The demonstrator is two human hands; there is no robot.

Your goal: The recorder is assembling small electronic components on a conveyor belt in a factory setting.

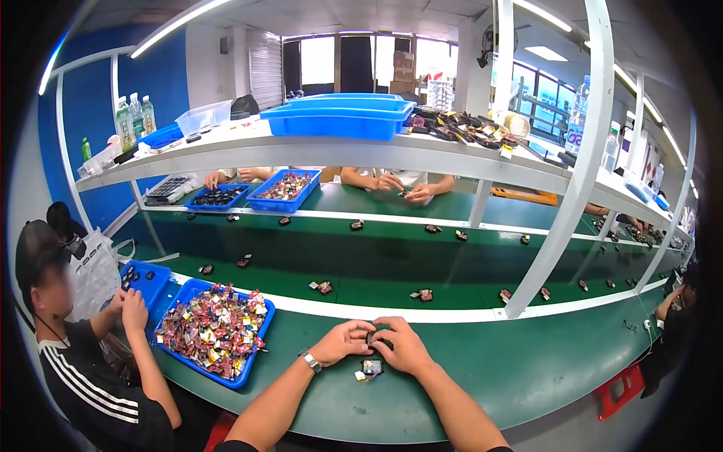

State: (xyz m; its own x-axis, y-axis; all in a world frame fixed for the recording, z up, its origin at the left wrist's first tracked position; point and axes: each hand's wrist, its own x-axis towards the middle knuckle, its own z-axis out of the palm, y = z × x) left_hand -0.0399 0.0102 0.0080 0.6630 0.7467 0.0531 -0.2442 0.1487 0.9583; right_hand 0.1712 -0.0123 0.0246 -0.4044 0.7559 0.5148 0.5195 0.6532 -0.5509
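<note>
Here | green bench [512, 358] below left hand [343, 343], right hand [403, 346] | blue wall [160, 84]

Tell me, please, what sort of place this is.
Probably a factory workshop: small parts sit spaced along a long green surface, a blue tray is heaped with colourful pieces, and several people work nearby.

Bench [527, 361]: green top, white edging strip [444, 315] along the far side. Directly on it: blue tray [239, 381], one, heaped with small red, yellow and white parts [215, 328]; smaller blue tray [157, 288], one, far left, bearing a few black pieces [130, 276]; grey-and-black unit [372, 367], one, with yellow-and-white tag [361, 375], right of the heaped tray; pale cable [648, 325], one, right end.
</note>
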